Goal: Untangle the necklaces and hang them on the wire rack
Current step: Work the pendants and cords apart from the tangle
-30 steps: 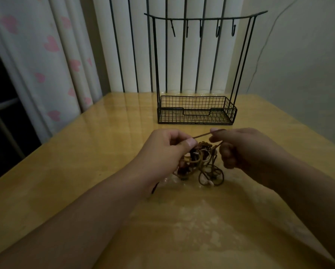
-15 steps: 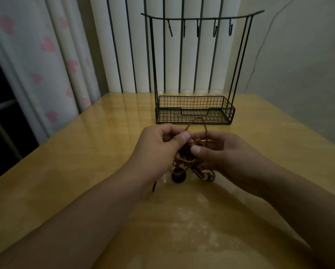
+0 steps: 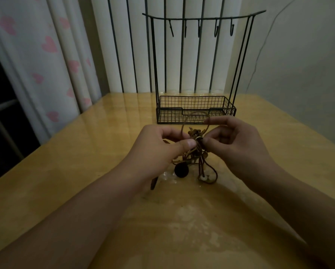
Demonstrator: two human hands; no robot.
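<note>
Head view looks down on a glossy yellow wooden desk (image 3: 69,171) in dim light, with both bare forearms reaching in from the bottom edge. Just above the desk's middle the two hands meet at a tangled bundle of necklaces (image 3: 196,152), brown cords knotted together with small beads. Left hand (image 3: 158,146) pinches the cords at the top of the knot between thumb and curled fingers, and right hand (image 3: 238,140) pinches the same knot from the other side with thumb and forefinger, its remaining fingers curled loosely. One cord loop (image 3: 193,117) arches up above the hands, in front of the rack's basket. Below the hands the rest of the tangle hangs down to the surface: a dark round bead (image 3: 181,170) rests near the left wrist, and a loop carrying a small pale bead (image 3: 203,178) lies on the desk to its right. Behind the hands stands the black wire rack (image 3: 195,109), a mesh basket at its base and a curved top bar carrying five small hooks (image 3: 199,29), none with anything on them. White vertical blinds (image 3: 172,55) hang behind the rack, and a pale curtain with pink hearts (image 3: 46,55) hangs on the left.
</note>
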